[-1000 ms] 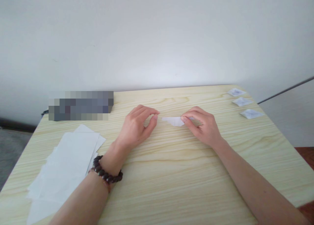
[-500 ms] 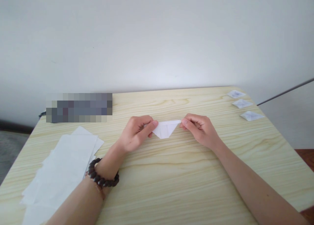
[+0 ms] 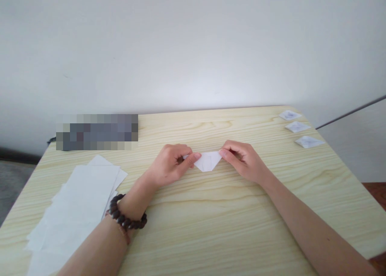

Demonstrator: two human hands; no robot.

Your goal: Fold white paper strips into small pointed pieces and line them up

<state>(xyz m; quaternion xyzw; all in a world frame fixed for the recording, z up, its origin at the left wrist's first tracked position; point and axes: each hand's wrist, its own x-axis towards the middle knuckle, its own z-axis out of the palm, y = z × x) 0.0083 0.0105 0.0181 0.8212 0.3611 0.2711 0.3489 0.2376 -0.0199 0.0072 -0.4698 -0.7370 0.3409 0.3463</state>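
Observation:
A small white folded paper (image 3: pixel 208 162) is stretched between my two hands near the middle of the table. It is wide along its top edge and narrows to a short flat bottom, with crease lines on its face. My left hand (image 3: pixel 173 163) pinches its left corner between thumb and fingers; a dark beaded bracelet (image 3: pixel 125 219) circles that wrist. My right hand (image 3: pixel 243 160) pinches the right corner the same way. The fingertips hide both ends of the paper.
White paper sheets (image 3: pixel 78 203) lie in a loose pile on the left of the wooden table (image 3: pixel 211 227). Three folded paper boats (image 3: pixel 297 127) stand in a row at the far right edge. A pixelated dark object (image 3: pixel 98 132) lies at the back left, before the white wall (image 3: pixel 193 47).
The folded paper and my left hand have shifted slightly right. My right hand's grip has moved inward a little, and the narrow strip along the paper's top edge no longer shows.

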